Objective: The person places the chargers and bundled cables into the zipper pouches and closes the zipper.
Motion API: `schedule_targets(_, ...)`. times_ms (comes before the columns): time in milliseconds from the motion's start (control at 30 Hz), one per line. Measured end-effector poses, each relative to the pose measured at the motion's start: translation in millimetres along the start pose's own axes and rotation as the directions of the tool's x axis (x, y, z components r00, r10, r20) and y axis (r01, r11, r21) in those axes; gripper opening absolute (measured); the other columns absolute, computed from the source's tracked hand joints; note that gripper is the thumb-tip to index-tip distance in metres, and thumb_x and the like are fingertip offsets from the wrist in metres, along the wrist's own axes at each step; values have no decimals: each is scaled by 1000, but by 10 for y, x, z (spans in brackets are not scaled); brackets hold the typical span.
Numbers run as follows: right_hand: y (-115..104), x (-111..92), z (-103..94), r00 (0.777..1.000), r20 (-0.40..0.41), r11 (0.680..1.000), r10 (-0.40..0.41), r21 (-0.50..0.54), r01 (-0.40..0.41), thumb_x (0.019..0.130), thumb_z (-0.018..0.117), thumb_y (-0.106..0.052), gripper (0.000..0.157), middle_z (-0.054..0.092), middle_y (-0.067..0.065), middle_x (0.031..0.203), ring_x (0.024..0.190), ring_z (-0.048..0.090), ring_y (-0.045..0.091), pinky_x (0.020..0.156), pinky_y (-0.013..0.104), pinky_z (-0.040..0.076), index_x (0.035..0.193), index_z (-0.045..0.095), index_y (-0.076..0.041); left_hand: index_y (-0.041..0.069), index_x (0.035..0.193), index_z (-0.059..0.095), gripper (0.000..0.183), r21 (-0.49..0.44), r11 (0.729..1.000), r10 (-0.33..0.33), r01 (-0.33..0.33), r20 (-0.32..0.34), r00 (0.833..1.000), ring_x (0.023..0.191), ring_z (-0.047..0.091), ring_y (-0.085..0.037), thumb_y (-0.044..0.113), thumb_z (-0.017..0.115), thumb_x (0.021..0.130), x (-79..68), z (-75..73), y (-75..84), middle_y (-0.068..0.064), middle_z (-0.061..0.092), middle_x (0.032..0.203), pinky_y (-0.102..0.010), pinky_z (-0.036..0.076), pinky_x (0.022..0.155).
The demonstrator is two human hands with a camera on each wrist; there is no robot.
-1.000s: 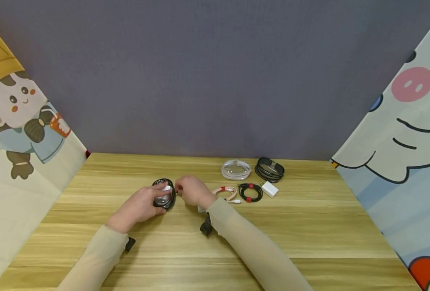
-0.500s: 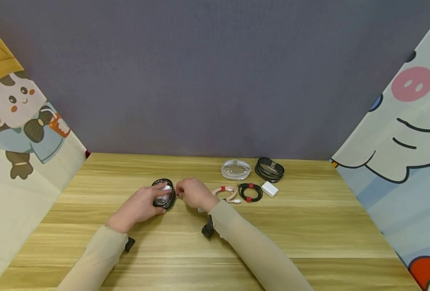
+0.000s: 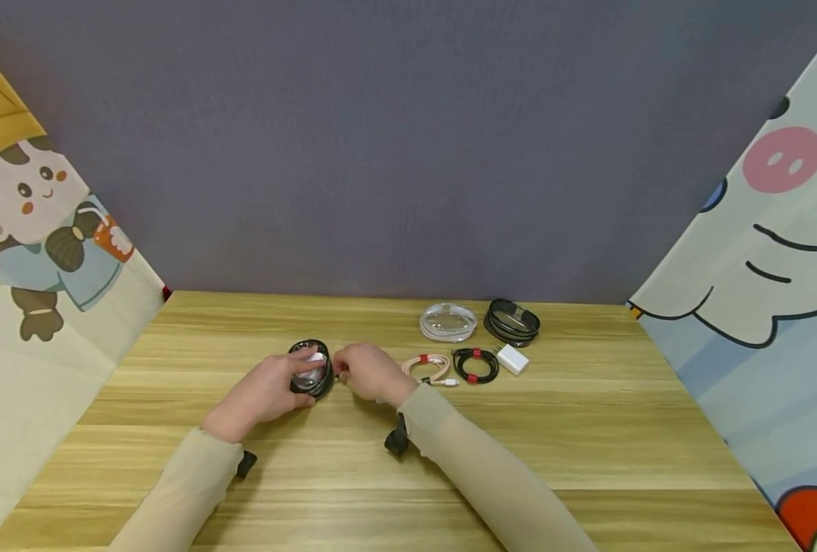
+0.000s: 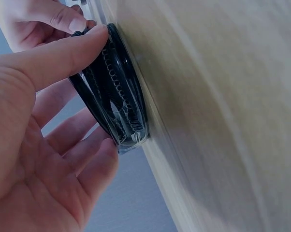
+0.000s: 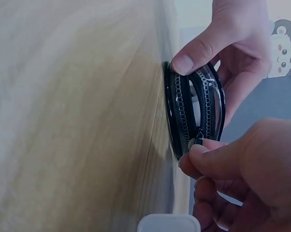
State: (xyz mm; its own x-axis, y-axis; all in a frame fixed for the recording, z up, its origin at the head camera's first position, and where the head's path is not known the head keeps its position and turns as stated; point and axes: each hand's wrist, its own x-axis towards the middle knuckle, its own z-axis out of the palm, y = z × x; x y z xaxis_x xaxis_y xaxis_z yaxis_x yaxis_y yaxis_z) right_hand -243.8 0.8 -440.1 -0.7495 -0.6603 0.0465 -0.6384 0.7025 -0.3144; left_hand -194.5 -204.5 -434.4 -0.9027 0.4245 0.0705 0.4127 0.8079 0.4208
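A small clear zip pouch (image 3: 321,377) with black trim is on the wooden table, left of centre in the head view. My left hand (image 3: 268,389) grips it, with the thumb on the near edge and the fingers over the top. On the pouch's right side my right hand (image 3: 368,372) pinches the zipper pull (image 5: 199,140) between thumb and forefinger. Part of the zipper (image 5: 196,96) gapes in the right wrist view, and something white shows inside. From the left wrist, the pouch (image 4: 114,92) is seen edge-on, with the left thumb across it.
Right of the hands lie a beige cable (image 3: 443,360) and a black cable (image 3: 476,351), both with red ties, and a white charger (image 3: 513,359). Behind them are a white cable coil (image 3: 448,335) and a black one (image 3: 527,331). A white rounded thing (image 5: 168,223) sits near the right wrist.
My right hand has shifted slightly toward the near side along the pouch's right edge. The left hand and the pouch stay in place.
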Motion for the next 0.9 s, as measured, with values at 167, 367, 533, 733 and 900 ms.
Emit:
schedule_targets(167, -1, -21, 1, 1000, 13, 1000, -7, 11, 6, 92, 68, -9, 9, 61, -9, 83, 79, 57, 9, 74, 27, 49, 89, 67, -17, 8, 136, 62, 65, -7, 1000, -6, 6, 1, 1000, 128, 49, -45, 16, 87, 77, 3, 0, 4, -15, 46, 150, -55, 44, 101)
schedule_targets(367, -28, -49, -7, 1000, 23, 1000, -12, 14, 11, 93, 67, -10, 8, 61, -9, 82, 78, 57, 8, 73, 26, 48, 89, 67, -17, 8, 137, 62, 65, -8, 1000, -13, 13, 7, 1000, 129, 48, -45, 16, 86, 77, -1, -10, 11, -15, 45, 150, -55, 44, 101)
schedule_targets(533, -79, -76, -17, 998, 50, 999, -24, 24, 23, 92, 67, -8, 9, 61, -9, 81, 76, 56, 8, 73, 25, 48, 88, 67, -17, 9, 137, 61, 66, -8, 1000, -19, 19, 8, 1000, 128, 48, -46, 16, 87, 77, -4, -9, 18, -17, 45, 150, -56, 45, 101)
schedule_targets(733, -114, -103, -10, 998, 55, 999, -29, 37, 27, 93, 66, -8, 9, 61, -8, 80, 74, 55, 9, 71, 24, 47, 88, 67, -16, 9, 137, 62, 66, -9, 1000, -3, 3, -5, 1000, 127, 49, -47, 15, 87, 76, 4, 6, 14, -18, 45, 149, -56, 45, 100)
schedule_targets(900, -112, -80, 26, 1000, 20, 999, -19, 31, 19, 90, 66, -12, 6, 62, -8, 79, 70, 56, 8, 68, 23, 48, 88, 67, -17, 10, 137, 61, 66, -8, 1000, 12, -12, -11, 1000, 127, 49, -47, 15, 87, 77, 9, 5, 4, -17, 45, 150, -56, 45, 100)
